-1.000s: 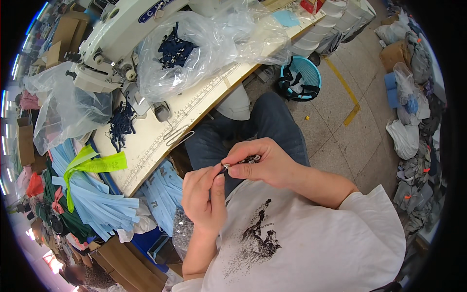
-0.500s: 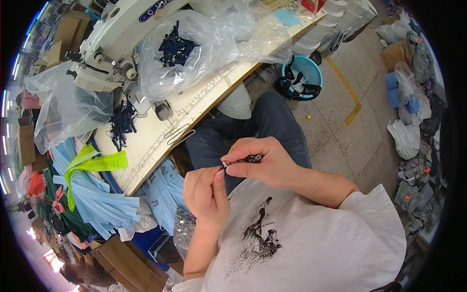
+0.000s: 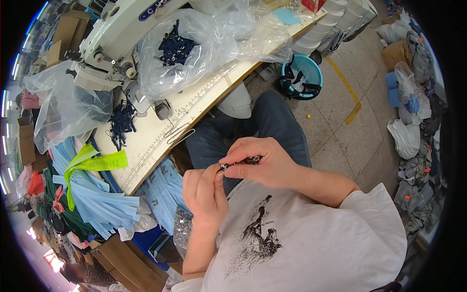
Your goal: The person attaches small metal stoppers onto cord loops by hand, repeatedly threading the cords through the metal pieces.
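Pinching a small dark cord piece (image 3: 245,161) between both hands just above the lap, the left hand (image 3: 204,192) and right hand (image 3: 262,163) are closed tight on it; fingertips are best kept close to the tiny end; beyond, the white desk (image 3: 160,141), the sewing machine (image 3: 116,34), a clear bag of dark pieces (image 3: 194,48); farther off, a blue basket (image 3: 301,78) on the floor.

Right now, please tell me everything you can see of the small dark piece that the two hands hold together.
The small dark piece is narrow and short, dark navy or black, with a tiny pale metallic-looking tip at its left end. Its material is too small to tell. It lies nearly level above the lap, in front of the white shirt. The right hand pinches it and covers most of it; the left hand meets the tip with thumb and fingertips.
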`<state>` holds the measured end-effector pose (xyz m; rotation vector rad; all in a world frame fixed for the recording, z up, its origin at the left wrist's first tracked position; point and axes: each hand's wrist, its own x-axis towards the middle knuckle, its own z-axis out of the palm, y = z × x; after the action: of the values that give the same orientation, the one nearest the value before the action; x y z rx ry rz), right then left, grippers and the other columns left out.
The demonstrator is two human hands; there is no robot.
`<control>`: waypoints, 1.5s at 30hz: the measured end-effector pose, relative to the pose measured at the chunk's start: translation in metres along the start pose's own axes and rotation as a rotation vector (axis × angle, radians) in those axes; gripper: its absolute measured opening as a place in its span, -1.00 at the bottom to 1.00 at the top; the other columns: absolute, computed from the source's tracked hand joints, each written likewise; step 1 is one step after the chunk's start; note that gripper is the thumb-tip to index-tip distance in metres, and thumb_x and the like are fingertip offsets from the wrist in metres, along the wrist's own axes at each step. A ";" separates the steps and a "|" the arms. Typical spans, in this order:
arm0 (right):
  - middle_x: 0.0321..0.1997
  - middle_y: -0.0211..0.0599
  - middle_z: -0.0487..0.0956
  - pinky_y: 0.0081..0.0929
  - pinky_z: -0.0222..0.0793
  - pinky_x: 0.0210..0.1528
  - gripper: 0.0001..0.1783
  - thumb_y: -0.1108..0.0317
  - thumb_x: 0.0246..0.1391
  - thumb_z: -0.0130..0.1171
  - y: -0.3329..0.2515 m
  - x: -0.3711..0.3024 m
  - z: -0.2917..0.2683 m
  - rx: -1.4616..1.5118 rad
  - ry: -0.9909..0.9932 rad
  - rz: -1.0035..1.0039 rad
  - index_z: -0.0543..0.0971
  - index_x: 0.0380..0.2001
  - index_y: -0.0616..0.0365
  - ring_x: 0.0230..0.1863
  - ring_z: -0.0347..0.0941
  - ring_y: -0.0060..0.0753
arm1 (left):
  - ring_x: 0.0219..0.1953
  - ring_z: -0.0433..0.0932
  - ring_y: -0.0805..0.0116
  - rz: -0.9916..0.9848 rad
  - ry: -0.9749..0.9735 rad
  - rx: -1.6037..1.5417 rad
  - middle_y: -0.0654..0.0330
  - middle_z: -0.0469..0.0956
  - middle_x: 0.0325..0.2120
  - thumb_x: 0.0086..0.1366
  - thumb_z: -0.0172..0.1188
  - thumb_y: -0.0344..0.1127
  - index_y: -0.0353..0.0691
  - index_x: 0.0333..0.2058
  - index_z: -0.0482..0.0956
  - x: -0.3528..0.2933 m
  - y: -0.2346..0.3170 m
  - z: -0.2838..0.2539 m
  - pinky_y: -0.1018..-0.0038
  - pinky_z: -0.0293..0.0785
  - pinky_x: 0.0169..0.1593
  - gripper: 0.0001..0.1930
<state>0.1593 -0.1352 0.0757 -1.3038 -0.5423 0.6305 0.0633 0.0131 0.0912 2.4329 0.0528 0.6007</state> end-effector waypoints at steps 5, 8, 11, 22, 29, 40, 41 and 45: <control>-0.37 -0.41 0.57 -0.68 0.27 -0.42 -0.81 0.52 0.01 0.30 0.004 0.001 0.001 0.119 -0.006 0.060 0.65 -0.24 0.23 -0.41 0.40 -0.67 | -0.51 0.35 0.20 -0.099 0.048 -0.026 0.11 0.41 -0.52 0.16 0.14 -0.56 -0.35 -0.22 0.55 -0.004 0.008 0.007 0.37 0.25 -0.43 -0.82; -0.42 -0.48 0.54 -0.71 0.10 -0.58 -0.85 0.50 0.06 0.27 -0.012 0.003 -0.004 0.329 -0.031 0.470 0.64 -0.25 0.24 -0.56 0.27 -0.76 | -0.51 0.34 0.24 -0.090 0.051 -0.107 0.14 0.40 -0.51 0.09 0.17 -0.63 -0.35 -0.17 0.55 -0.003 0.006 0.008 0.41 0.24 -0.44 -0.72; -0.60 -0.55 0.48 -0.73 -0.05 -0.66 -0.81 0.45 0.08 0.26 -0.003 0.000 -0.007 0.521 -0.061 0.552 0.64 -0.21 0.24 -0.65 0.15 -0.82 | -0.51 0.32 0.29 0.076 0.003 -0.110 0.15 0.40 -0.52 0.08 0.15 -0.68 -0.38 -0.14 0.55 -0.002 -0.002 0.005 0.47 0.21 -0.45 -0.68; -0.55 -0.55 0.48 -0.72 -0.05 -0.65 -0.83 0.40 0.14 0.22 -0.007 0.001 -0.006 0.506 -0.066 0.552 0.63 -0.22 0.23 -0.65 0.13 -0.82 | -0.53 0.31 0.34 0.158 0.058 -0.068 0.19 0.40 -0.54 -0.02 0.25 -0.68 -0.36 -0.19 0.59 -0.001 -0.010 0.007 0.50 0.20 -0.49 -0.66; -0.58 -0.59 0.40 -0.73 -0.03 -0.65 -0.81 0.31 0.22 0.14 -0.006 0.002 -0.003 0.399 -0.099 0.512 0.59 -0.22 0.21 -0.64 0.11 -0.83 | -0.55 0.32 0.34 0.085 0.063 -0.073 0.22 0.39 -0.55 -0.14 0.29 -0.64 -0.32 -0.23 0.60 -0.002 -0.006 0.007 0.50 0.23 -0.50 -0.61; -0.59 -0.63 0.39 -0.75 0.05 -0.63 -0.78 0.27 0.26 0.08 0.000 -0.001 0.002 0.272 0.018 0.382 0.54 -0.23 0.21 -0.62 0.15 -0.85 | -0.52 0.48 0.30 0.154 0.138 -0.019 0.16 0.52 -0.50 -0.19 0.30 -0.63 -0.31 -0.39 0.57 0.006 -0.006 0.000 0.51 0.40 -0.45 -0.71; -0.61 -0.64 0.36 -0.75 0.03 -0.64 -0.79 0.26 0.27 0.07 0.002 -0.001 0.000 0.363 0.030 0.424 0.52 -0.23 0.20 -0.63 0.13 -0.85 | -0.48 0.50 0.35 0.023 0.104 -0.159 0.12 0.54 -0.46 -0.12 0.27 -0.65 -0.34 -0.36 0.55 0.004 -0.003 0.000 0.54 0.42 -0.41 -0.74; -0.63 -0.65 0.32 -0.74 0.01 -0.65 -0.79 0.26 0.27 0.06 -0.002 0.000 0.003 0.360 0.010 0.452 0.51 -0.21 0.19 -0.64 0.11 -0.85 | -0.43 0.55 0.35 -0.279 0.124 -0.621 0.04 0.58 -0.40 -0.12 0.23 -0.72 -0.36 -0.35 0.52 -0.008 -0.001 0.005 0.58 0.49 -0.36 -0.72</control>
<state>0.1579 -0.1334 0.0780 -1.0868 -0.1090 1.0423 0.0587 0.0093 0.0838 1.7489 0.2189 0.5410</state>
